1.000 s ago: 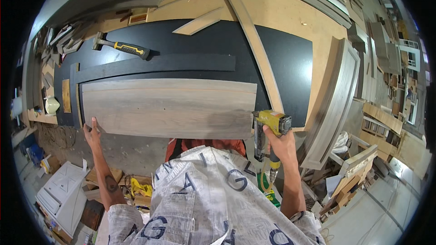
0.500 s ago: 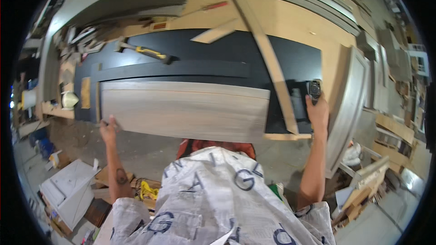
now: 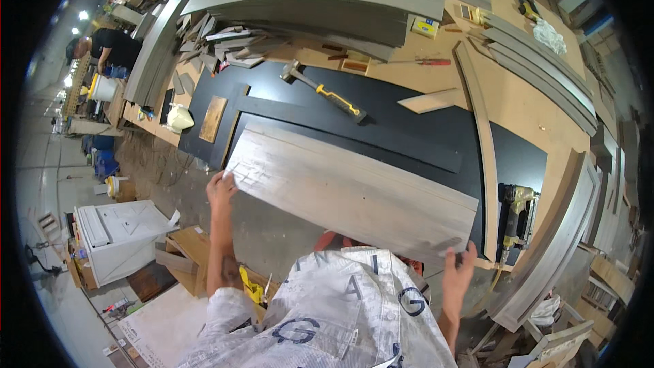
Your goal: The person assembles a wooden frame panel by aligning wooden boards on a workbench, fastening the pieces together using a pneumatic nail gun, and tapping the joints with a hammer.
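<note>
— Grey wood panel: where does it sit?
— Over the black sheet on the table, its near long edge jutting past the table's front.
— Room around it?
— Hammer beyond, nail gun well right.
— Hands?
— Left hand pinches the left corner; right hand, fingers spread, grips the right corner.

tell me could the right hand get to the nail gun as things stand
Probably yes, once it lets go. The right hand grips the board's near corner, and the nail gun lies just beside it on the bench, with nothing between them.
</note>
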`<state>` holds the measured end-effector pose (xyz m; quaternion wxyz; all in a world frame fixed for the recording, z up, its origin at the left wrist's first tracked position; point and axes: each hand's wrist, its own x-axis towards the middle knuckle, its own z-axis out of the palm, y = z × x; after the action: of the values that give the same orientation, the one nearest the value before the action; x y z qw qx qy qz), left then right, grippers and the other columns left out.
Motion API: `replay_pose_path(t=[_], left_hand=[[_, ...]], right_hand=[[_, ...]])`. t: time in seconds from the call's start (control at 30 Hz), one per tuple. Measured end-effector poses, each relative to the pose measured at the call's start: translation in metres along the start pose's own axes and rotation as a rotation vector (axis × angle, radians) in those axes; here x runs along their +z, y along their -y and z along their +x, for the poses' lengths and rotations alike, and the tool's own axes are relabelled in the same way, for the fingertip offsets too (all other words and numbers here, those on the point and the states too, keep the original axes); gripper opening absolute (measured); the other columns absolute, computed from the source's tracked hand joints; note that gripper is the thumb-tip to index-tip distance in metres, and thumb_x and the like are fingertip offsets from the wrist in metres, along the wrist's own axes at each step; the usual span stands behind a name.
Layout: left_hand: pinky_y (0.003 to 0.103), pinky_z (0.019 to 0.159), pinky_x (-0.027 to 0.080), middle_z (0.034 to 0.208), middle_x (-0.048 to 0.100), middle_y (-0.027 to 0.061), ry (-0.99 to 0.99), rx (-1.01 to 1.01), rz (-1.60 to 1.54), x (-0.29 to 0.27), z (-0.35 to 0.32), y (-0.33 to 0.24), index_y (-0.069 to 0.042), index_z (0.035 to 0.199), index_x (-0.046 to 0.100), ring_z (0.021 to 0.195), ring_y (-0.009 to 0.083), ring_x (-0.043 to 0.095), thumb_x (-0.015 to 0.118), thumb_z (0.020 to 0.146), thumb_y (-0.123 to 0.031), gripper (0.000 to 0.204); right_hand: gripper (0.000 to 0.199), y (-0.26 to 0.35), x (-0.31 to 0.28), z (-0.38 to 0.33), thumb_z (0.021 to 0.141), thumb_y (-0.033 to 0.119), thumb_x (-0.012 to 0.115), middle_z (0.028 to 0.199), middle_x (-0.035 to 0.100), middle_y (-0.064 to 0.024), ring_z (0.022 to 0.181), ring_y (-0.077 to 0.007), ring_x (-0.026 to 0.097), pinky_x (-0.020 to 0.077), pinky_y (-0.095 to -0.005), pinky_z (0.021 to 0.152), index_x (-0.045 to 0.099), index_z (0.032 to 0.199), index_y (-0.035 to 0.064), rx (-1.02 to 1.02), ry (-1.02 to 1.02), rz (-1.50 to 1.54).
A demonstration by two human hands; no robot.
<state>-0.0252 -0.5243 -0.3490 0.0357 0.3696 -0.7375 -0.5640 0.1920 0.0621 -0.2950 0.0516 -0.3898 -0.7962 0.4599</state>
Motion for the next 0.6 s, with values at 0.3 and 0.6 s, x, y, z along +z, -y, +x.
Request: replay_pose_path(t=[0.3,0.6], left_hand=[[0.038,0.095,0.049,0.113,0.064,0.0059,0.112,0.236,-0.423,0.025,-0.023,-0.114,-0.002,0.125,0.059,0.104,0.0159,0.061,0.071,0.095,-0.023,0.038],[0.039,0.101,0.041,0.128,0.054,0.0069,0.098,0.393,-0.481,0.097,0.011,-0.107,-0.007,0.139,0.043,0.120,0.0189,0.052,0.067,0.097,-0.026,0.052]], right_hand=[[0.050,0.086,-0.056,0.034,0.103,0.027,0.059,0.132,0.059,-0.0149,0.119,-0.0204,0.056,0.0427,-0.0318,0.102,0.050,0.140,-0.0054,0.001,-0.098,0.190],[0.047,0.071,-0.009,0.060,0.105,0.028,0.056,0.129,0.060,-0.0140,0.118,-0.0181,0.055,0.0427,-0.0325,0.104,0.050,0.140,-0.0028,-0.086,-0.315,0.640]])
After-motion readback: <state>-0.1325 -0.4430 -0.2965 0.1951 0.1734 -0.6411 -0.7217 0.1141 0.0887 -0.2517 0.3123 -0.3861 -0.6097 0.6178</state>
